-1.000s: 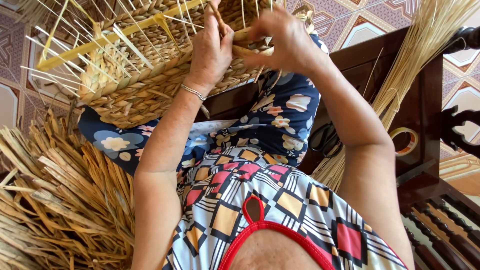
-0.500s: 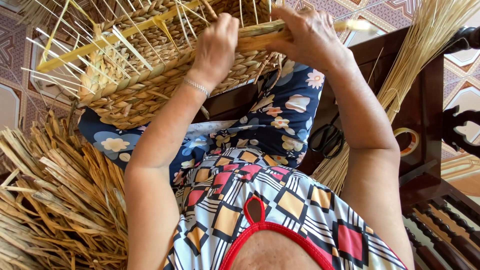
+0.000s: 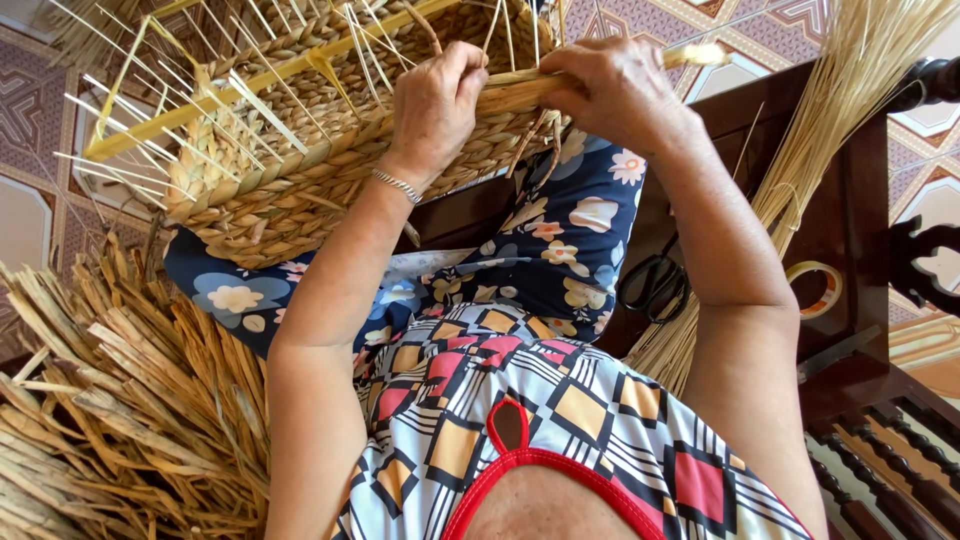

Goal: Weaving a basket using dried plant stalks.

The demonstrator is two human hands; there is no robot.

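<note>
A half-woven straw basket with a yellow frame rests on my lap, thin upright spokes sticking out of its rim. My left hand grips the basket's near rim, fingers curled over the woven edge. My right hand is closed on a thick twisted straw strand that runs along the rim and pokes out to the right. The two hands are close together, almost touching, at the same stretch of rim.
A heap of dried flat straw lies at my left. A bundle of thin reeds leans over a dark wooden bench at my right, with black scissors and a tape roll on it. Patterned tile floor beyond.
Both hands shifted slightly right along the rim, and the straw strand now sticks out farther past my right hand. The basket sits a bit lower in view.
</note>
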